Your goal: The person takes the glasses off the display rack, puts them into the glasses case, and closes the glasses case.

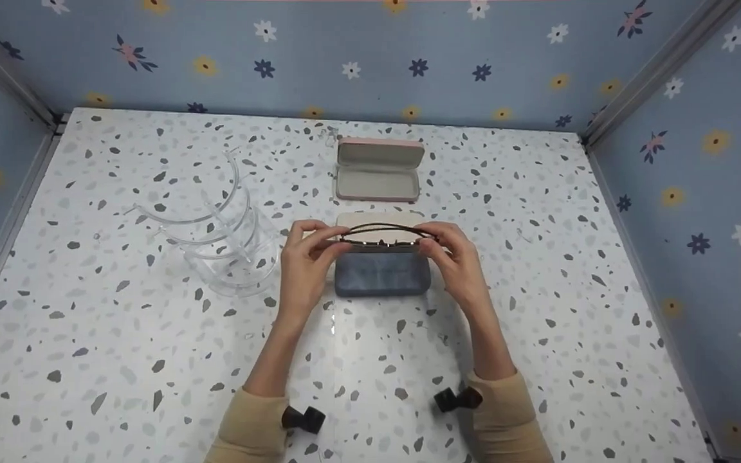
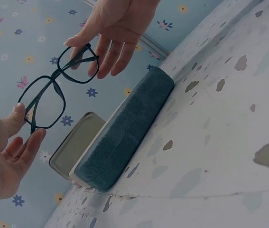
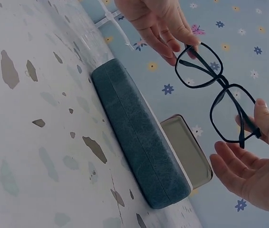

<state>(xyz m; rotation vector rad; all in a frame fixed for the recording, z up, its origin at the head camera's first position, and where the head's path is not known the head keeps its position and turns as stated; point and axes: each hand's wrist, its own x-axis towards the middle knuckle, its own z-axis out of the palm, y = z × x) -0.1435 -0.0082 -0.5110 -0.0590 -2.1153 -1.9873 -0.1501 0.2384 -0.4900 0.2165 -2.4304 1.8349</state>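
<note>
A pair of dark-framed glasses (image 2: 57, 74) hangs in the air between both hands, its temples folded across behind the lenses. My left hand (image 1: 303, 270) pinches one end of the frame between thumb and fingers. At the other end my right hand (image 1: 464, 270) pinches the frame the same way. Below the glasses a blue glasses case (image 1: 382, 275) sits on the table, with a cream part (image 1: 377, 220) showing at its far side. In the right wrist view the blue case stands apart from both hands; its inside is hidden there.
Behind the blue case lies an open pink glasses case (image 1: 378, 183) with a pale lining. A clear plastic stand with curved arms (image 1: 235, 241) is to the left of my left hand. Flowered panels (image 1: 370, 58) border the speckled table (image 1: 570, 289).
</note>
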